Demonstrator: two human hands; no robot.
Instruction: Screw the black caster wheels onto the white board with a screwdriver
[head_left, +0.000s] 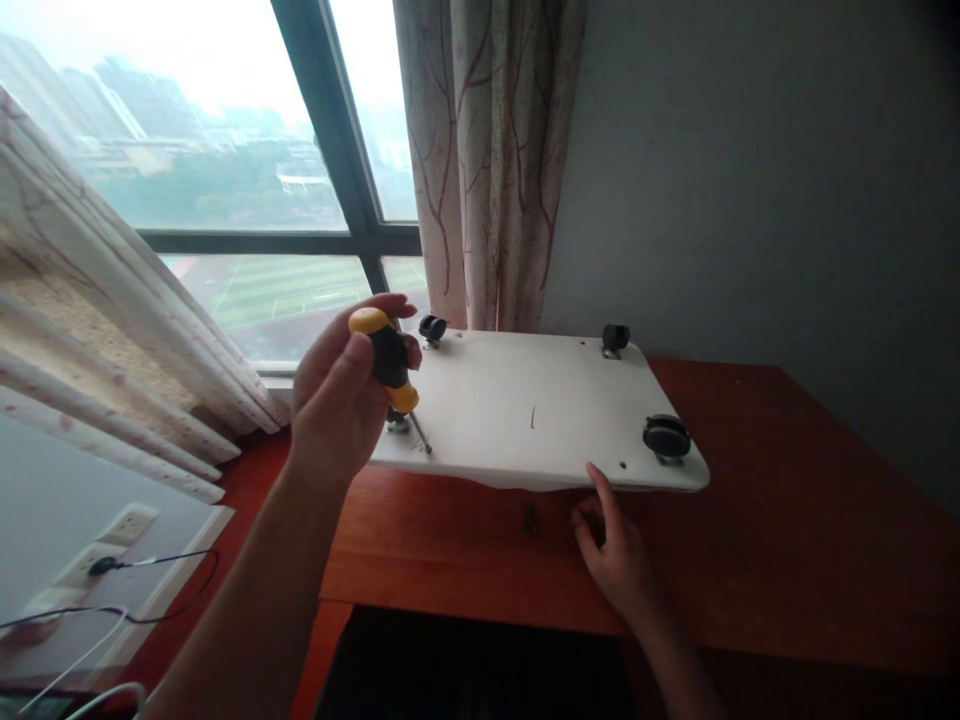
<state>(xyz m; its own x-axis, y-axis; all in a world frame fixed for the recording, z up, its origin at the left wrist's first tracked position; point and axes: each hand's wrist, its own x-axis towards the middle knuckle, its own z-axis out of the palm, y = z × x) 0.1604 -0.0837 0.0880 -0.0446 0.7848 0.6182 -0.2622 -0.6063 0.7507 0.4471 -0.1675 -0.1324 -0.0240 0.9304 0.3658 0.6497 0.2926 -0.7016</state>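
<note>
My left hand (337,400) is closed around the yellow and black handle of a screwdriver (391,358). Its metal shaft slants down to the front left part of a white board (495,390), beside a caster there; whether the tip meets a screw is too small to tell. Black casters stick up at the board's corners, such as the front right caster (667,436). At the board's front edge, my right hand (619,555) has its index finger stretched out against the rim. Its other fingers are partly curled, with nothing visible in them.
Beneath the board is a reddish-brown wooden table (780,520). A window (247,180) and patterned curtains (487,170) stand behind and left. Cables run from a wall socket (101,562) at lower left. A dark shape (480,660) lies below the table's front edge.
</note>
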